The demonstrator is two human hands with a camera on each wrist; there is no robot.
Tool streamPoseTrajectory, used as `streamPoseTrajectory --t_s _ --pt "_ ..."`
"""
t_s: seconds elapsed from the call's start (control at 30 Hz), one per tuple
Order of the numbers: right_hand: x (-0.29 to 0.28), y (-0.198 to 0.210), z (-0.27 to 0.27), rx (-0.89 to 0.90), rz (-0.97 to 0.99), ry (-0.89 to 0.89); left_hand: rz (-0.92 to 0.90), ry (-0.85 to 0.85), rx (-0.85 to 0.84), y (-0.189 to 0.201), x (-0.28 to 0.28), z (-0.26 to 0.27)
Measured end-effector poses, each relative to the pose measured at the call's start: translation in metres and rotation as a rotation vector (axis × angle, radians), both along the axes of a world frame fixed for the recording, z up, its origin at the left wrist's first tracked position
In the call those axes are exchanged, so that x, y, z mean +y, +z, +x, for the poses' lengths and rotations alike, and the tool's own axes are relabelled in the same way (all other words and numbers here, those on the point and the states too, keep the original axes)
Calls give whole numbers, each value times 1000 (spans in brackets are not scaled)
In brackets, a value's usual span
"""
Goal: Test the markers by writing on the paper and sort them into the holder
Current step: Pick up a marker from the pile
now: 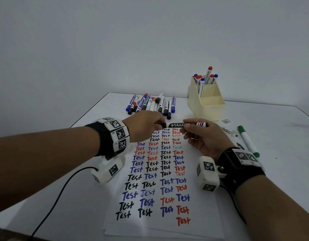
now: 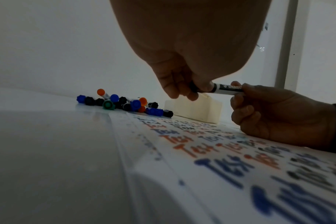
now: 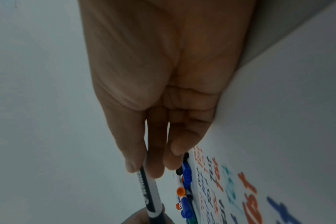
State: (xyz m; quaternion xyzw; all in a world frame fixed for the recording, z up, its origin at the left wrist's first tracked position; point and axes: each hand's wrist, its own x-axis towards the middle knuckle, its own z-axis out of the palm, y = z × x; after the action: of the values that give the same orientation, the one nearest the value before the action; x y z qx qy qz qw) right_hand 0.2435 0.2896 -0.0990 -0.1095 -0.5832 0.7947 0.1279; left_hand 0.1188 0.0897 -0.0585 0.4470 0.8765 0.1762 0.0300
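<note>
Paper [image 1: 165,228], a white sheet lying lengthwise at the near middle of the table [image 1: 280,171], is covered in columns of the word "Test" in black, blue and red, with one faint teal entry. Above its far end, both hands hold one black whiteboard marker [image 1: 183,125] level and crosswise. The left hand [image 1: 144,125] comes in from nine o'clock, fingers curled tightly round the black cap end. The right hand [image 1: 204,138] comes in from four o'clock, thumb and fingertips pinching the barrel, its heel resting on the sheet. The marker looks light, stiff and smooth, so it could slip or twist; a firm hold on the barrel and a straight pull on the ridged cap would likely suit it, judging by this grip. At three o'clock of the hands, a green marker [image 1: 248,140] lies alone on the table. Farther off, at twelve o'clock, a loose pile of markers [image 1: 151,105] lies with blue, black and orange caps. At one o'clock stands the cream holder [image 1: 206,106], with red and blue capped markers upright in its rear compartment; its front compartments look empty.
</note>
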Motion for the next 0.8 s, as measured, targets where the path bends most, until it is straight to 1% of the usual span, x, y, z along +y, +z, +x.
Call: streamPoseTrajectory --t_s 0.3,0.47,0.6,0.8 --pt "-1 0 0 20 -29 -6 -11 20 54 11 7 6" --pt "-3 -1 -1 0 36 -2 -58 14 37 6 5 10" --pt "0 -2 -2 2 35 -6 -58 14 47 7 6 9" --pt "2 -6 -7 -33 58 15 -220 -32 17 4 5 10"
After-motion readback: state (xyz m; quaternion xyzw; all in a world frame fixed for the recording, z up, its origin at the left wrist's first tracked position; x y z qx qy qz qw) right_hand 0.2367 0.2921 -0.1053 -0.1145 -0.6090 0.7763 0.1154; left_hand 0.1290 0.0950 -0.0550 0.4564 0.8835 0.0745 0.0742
